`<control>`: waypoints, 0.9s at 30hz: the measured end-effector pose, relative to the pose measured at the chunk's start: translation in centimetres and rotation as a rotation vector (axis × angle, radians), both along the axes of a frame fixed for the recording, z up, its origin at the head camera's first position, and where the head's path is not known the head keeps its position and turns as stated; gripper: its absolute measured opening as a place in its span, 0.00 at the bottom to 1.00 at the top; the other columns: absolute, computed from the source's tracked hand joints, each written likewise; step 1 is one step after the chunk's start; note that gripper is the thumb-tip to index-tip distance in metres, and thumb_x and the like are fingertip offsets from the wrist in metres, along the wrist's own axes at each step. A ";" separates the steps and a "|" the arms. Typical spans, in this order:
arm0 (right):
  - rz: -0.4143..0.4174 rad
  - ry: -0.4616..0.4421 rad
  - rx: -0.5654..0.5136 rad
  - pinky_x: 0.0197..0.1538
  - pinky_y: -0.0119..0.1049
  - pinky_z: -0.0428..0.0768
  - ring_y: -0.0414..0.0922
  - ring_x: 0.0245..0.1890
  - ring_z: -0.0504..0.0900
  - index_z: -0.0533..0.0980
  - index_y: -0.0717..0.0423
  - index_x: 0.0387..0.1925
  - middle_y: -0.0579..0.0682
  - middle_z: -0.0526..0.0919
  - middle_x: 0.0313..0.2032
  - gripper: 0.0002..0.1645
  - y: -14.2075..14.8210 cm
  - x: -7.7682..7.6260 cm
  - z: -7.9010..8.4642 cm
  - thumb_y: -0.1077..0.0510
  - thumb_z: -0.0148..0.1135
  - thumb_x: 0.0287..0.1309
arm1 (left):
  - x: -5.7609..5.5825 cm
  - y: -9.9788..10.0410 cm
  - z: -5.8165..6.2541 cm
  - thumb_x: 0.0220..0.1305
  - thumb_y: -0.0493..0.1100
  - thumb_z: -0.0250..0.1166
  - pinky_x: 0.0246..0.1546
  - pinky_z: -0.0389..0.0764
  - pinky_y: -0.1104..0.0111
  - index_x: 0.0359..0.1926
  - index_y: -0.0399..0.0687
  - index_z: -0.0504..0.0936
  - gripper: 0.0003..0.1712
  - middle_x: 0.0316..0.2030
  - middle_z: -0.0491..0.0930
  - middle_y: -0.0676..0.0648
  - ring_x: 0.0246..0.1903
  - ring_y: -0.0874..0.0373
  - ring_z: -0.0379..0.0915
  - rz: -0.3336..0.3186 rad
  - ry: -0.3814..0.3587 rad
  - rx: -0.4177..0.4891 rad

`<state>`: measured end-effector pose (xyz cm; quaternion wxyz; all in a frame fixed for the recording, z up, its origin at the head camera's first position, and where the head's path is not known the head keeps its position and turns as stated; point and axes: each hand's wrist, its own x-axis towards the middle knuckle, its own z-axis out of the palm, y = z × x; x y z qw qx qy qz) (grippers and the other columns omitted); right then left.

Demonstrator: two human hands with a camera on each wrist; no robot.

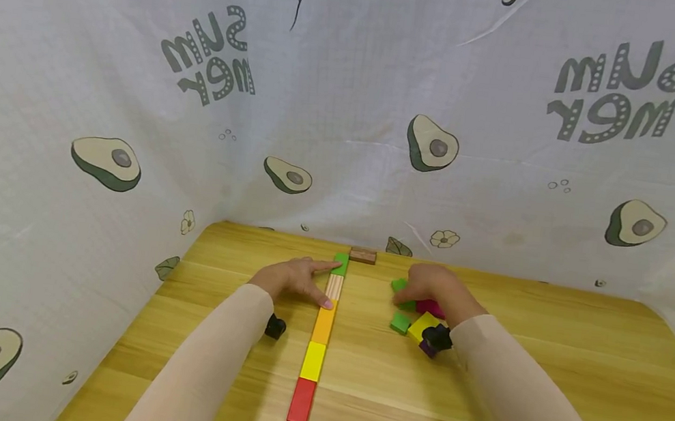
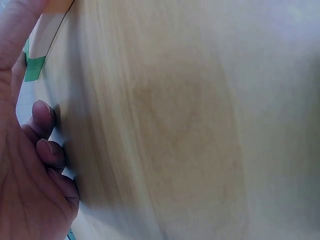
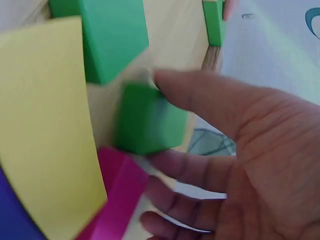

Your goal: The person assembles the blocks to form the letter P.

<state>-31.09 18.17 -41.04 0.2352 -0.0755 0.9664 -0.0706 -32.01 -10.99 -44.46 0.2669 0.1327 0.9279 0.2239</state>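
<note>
A line of blocks runs away from me in the head view: red (image 1: 301, 404), yellow (image 1: 312, 361), orange (image 1: 323, 323), pale wood (image 1: 334, 286) and green (image 1: 341, 260) at the far end. My left hand (image 1: 296, 278) lies beside it, index finger stretched to the green end and thumb at the orange block; its other fingers bend loosely in the left wrist view. Farther right, my right hand (image 1: 433, 288) holds a second green block (image 3: 150, 122) between thumb and fingers. Around it lie a magenta block (image 3: 120, 195), a yellow one (image 3: 47, 120) and another green one (image 3: 115, 37).
A brown block (image 1: 363, 256) touches the far end of the line on its right. A purple block (image 1: 427, 348) lies at the near side of the right-hand pile. Printed cloth (image 1: 347, 115) rises behind the wooden table (image 1: 544, 356) and along its left side.
</note>
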 end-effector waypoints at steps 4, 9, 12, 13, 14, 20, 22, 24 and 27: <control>0.028 0.118 -0.040 0.41 0.42 0.79 0.47 0.32 0.76 0.77 0.62 0.40 0.53 0.80 0.33 0.25 -1.0 -1.1 -1.2 0.43 0.67 0.61 | 0.1 -0.3 -0.1 0.45 0.72 0.78 0.72 0.59 0.34 0.75 0.91 0.55 0.59 0.81 0.50 0.44 0.78 0.38 0.51 -0.004 -0.005 -0.002; 0.021 0.245 -0.121 0.58 0.54 0.80 0.58 0.49 0.82 0.76 0.67 0.56 0.63 0.84 0.51 0.30 -1.1 -2.4 -2.8 0.46 0.66 0.65 | 0.0 -0.4 -0.2 0.45 0.73 0.77 0.72 0.57 0.33 0.75 0.91 0.55 0.59 0.82 0.48 0.43 0.79 0.37 0.48 -0.009 -0.001 -0.001; 0.014 0.280 -0.189 0.63 0.57 0.78 0.63 0.58 0.80 0.76 0.66 0.60 0.65 0.82 0.57 0.32 -0.4 -3.2 -3.5 0.47 0.67 0.64 | 0.0 -0.5 -0.2 0.45 0.73 0.77 0.73 0.56 0.33 0.75 0.91 0.55 0.59 0.82 0.47 0.43 0.79 0.38 0.47 -0.008 0.004 -0.001; 0.009 0.283 -0.219 0.63 0.57 0.77 0.63 0.58 0.79 0.76 0.65 0.60 0.64 0.82 0.58 0.32 -0.1 -3.3 -3.6 0.47 0.67 0.64 | -0.1 -0.4 -0.1 0.45 0.73 0.77 0.73 0.56 0.33 0.75 0.91 0.55 0.59 0.82 0.47 0.43 0.79 0.38 0.47 -0.007 0.003 0.002; -0.001 0.282 -0.257 0.63 0.57 0.77 0.63 0.58 0.79 0.76 0.64 0.60 0.64 0.82 0.58 0.31 0.3 -3.3 -3.7 0.47 0.68 0.63 | -0.1 -0.3 -0.1 0.45 0.73 0.77 0.73 0.56 0.33 0.75 0.91 0.55 0.59 0.82 0.47 0.43 0.79 0.38 0.47 -0.006 0.002 0.003; -0.074 0.225 -0.470 0.56 0.51 0.80 0.55 0.47 0.79 0.74 0.64 0.56 0.63 0.81 0.51 0.29 2.4 -2.6 -3.8 0.49 0.69 0.62 | -0.1 -0.3 0.1 0.44 0.73 0.78 0.73 0.57 0.33 0.75 0.91 0.55 0.59 0.82 0.48 0.43 0.79 0.38 0.48 -0.008 0.010 0.004; -0.086 0.217 -0.491 0.56 0.50 0.80 0.53 0.47 0.79 0.74 0.63 0.56 0.62 0.81 0.51 0.28 2.8 -2.5 -3.9 0.49 0.69 0.63 | -0.1 -0.3 0.1 0.44 0.72 0.78 0.73 0.57 0.34 0.75 0.91 0.55 0.59 0.81 0.49 0.43 0.79 0.38 0.49 -0.007 0.013 0.004; -0.079 0.209 -0.504 0.56 0.51 0.80 0.54 0.48 0.79 0.74 0.61 0.57 0.62 0.82 0.52 0.27 3.0 -2.5 -3.9 0.48 0.68 0.64 | 0.0 -0.3 0.1 0.45 0.72 0.78 0.73 0.57 0.34 0.75 0.91 0.55 0.59 0.81 0.49 0.43 0.79 0.38 0.49 -0.004 0.013 0.003; -0.072 0.205 -0.500 0.55 0.50 0.81 0.54 0.48 0.80 0.74 0.58 0.59 0.62 0.82 0.53 0.27 2.9 -2.7 -4.2 0.47 0.67 0.66 | 0.1 -0.3 0.1 0.45 0.72 0.78 0.73 0.57 0.34 0.75 0.91 0.55 0.58 0.81 0.49 0.43 0.78 0.39 0.49 0.002 0.007 0.006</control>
